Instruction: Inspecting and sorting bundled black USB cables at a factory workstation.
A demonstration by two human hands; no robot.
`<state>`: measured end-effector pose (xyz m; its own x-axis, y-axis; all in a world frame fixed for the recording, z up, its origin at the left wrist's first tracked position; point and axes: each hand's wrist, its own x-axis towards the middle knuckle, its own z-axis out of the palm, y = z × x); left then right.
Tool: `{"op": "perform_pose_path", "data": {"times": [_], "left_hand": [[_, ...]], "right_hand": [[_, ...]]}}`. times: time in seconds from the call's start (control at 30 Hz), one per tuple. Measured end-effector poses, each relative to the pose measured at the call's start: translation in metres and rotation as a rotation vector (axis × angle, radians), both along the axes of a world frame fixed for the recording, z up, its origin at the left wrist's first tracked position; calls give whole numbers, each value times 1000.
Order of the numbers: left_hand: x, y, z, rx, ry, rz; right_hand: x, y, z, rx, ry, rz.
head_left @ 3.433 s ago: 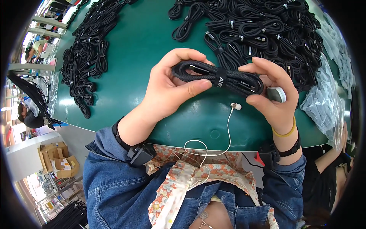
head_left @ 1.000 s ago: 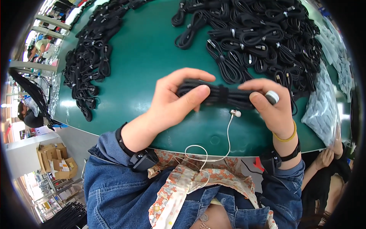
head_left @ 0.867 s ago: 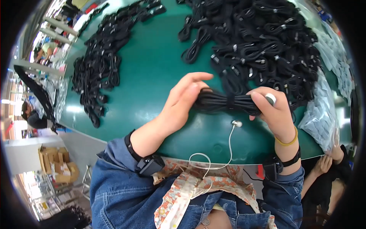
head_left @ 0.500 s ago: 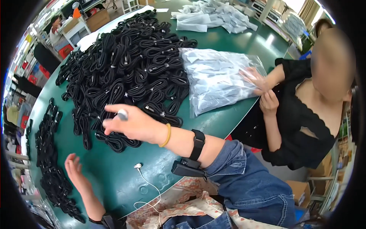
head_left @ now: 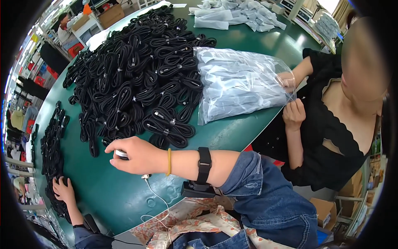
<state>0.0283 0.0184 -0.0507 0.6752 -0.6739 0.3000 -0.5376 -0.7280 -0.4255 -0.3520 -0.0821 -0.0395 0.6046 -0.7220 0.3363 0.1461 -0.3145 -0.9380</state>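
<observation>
Right hand: my right hand [head_left: 134,155] hovers over the green table [head_left: 232,133], fingers curled in around a small silvery-white object [head_left: 121,154] pinched against the thumb. Can't really tell what that thing is, only its end peeks out.

Left hand: way off to my left, my left hand [head_left: 63,190] sits with fingers spread, resting on the row of black cable bundles [head_left: 52,153] along the table's far left side. It's touching them, not gripping any.

Nearest stuff: the big heap of coiled black cables [head_left: 137,79] is just past my right knuckles, the closest coils almost at my fingertips. A thin white earphone wire [head_left: 159,203] trails from under my wrist toward my lap.

Wrist: yellow band [head_left: 169,161] and black strap [head_left: 203,164] on the right forearm, denim sleeve behind.

Surface and room: clear plastic bag of pale packets [head_left: 240,85] lies right of the heap, more loose pale packets [head_left: 236,12] at the far end. A co-worker in black has a hand [head_left: 287,79] in the bag's mouth. Cardboard boxes [head_left: 327,207] on the floor.

Versus half a second back: pretty much the same pose, but my right hand has slid off the heap's edge toward me, and the left has reached the side row.
</observation>
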Motion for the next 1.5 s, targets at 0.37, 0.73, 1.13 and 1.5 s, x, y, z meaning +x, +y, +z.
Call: {"op": "perform_pose_path", "data": {"times": [0.37, 0.73, 1.13, 1.5], "left_hand": [[-70, 16, 60, -1196, 986, -774], [-202, -3, 20, -1313, 1994, -967], [-200, 3, 13, -1146, 2186, -662], [-191, 9, 5, -976, 2304, -924]], "right_hand": [[6, 5, 3, -75, -10, 19], [3, 5, 3, -339, -104, 43], [0, 8, 16, -234, 78, 88], [2, 13, 9, 44, -51, 64]]}}
